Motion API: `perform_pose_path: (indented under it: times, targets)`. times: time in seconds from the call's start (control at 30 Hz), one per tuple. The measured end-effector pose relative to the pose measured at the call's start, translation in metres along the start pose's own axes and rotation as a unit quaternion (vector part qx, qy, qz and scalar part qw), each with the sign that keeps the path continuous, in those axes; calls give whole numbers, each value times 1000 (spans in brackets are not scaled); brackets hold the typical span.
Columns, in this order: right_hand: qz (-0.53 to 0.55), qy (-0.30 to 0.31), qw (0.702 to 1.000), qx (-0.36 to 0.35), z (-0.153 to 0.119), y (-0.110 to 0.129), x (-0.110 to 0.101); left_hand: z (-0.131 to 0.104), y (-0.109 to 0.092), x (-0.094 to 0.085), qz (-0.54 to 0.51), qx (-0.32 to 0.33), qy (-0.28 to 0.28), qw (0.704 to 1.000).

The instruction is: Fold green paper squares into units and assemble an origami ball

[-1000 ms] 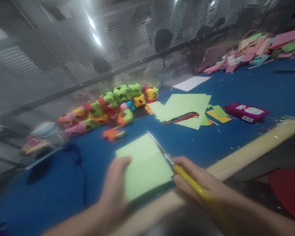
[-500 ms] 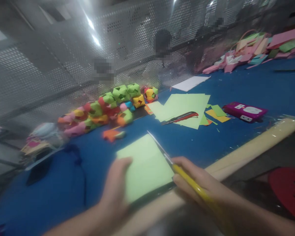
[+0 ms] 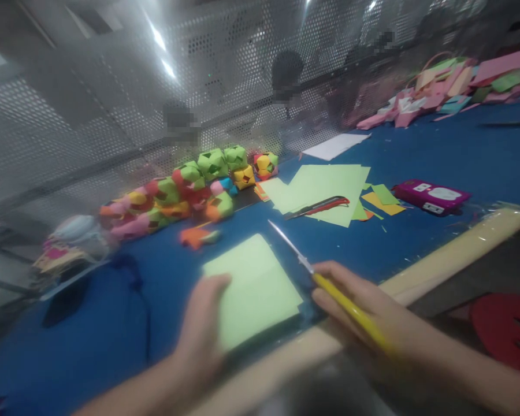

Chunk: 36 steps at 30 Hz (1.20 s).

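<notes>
My left hand [image 3: 203, 318] grips a light green sheet of paper [image 3: 255, 292] by its left side, thumb on top and the other fingers hidden beneath. The paper is tilted above the table's near edge, with a small step at its right corner. In my right hand [image 3: 355, 306] is a pair of scissors [image 3: 294, 251] with yellow handles, its blades together and pointing up and left. The blades are apart from the paper, just off its right edge. A red and black utility knife [image 3: 318, 207] lies on larger green sheets [image 3: 325, 182] beyond my hands.
Folded paper blocks [image 3: 188, 179] in several colours are piled along the perforated metal screen [image 3: 238, 69]. A purple box [image 3: 431, 196] sits on the blue table [image 3: 416, 150] at the right, near paper scraps [image 3: 383, 202]. Pink paper pieces [image 3: 446, 86] are heaped farther back. A red stool [image 3: 507, 329] stands below.
My right hand has drawn the scissors to the right, away from the paper's edge they were lying along. My left hand and the paper have hardly moved.
</notes>
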State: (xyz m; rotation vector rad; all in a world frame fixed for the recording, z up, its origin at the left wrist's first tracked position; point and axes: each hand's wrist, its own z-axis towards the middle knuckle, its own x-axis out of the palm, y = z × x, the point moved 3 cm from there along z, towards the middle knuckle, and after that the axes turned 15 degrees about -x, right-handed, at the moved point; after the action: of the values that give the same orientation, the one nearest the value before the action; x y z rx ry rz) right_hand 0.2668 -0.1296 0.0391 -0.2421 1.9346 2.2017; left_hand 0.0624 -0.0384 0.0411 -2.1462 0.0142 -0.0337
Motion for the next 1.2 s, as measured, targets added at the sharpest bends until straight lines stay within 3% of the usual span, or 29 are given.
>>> perform_pose_path:
  times: [0.1,0.23,0.4,0.57,0.73,0.83,0.9,0.93,1.0,1.07,1.13,1.2]
  targets:
    - [-172,-28,983,-53,17,-7,-31,12,-8,2,-12,0,-11,1000]
    - [-444,-101,883,-113,49,-19,-83,38,-24,6,37,26,25,999]
    - [-597,-146,788,36,73,-43,-143,69,-40,4,68,26,42,996]
    - [-641,-55,764,46,78,-56,-165,81,-42,0,70,31,49,996]
    - [-624,13,767,148,88,-58,-170,89,-36,-5,67,59,60,994]
    - [-632,-40,751,189,95,-37,-165,92,-34,-7,73,73,68,992]
    - [-620,-92,771,108,102,-15,-148,94,-34,-6,89,80,82,989]
    - [-586,-109,801,58,106,-5,-135,94,-34,-6,98,81,89,988]
    - [-448,-60,890,-58,116,7,-98,95,-33,-5,116,79,96,985]
    - [-276,24,958,-78,125,8,-57,94,-31,-5,129,77,96,984]
    - [-146,84,984,-57,132,3,-21,93,-30,-4,137,73,97,983]
    - [-94,111,988,-48,138,-4,4,92,-28,-4,144,65,98,983]
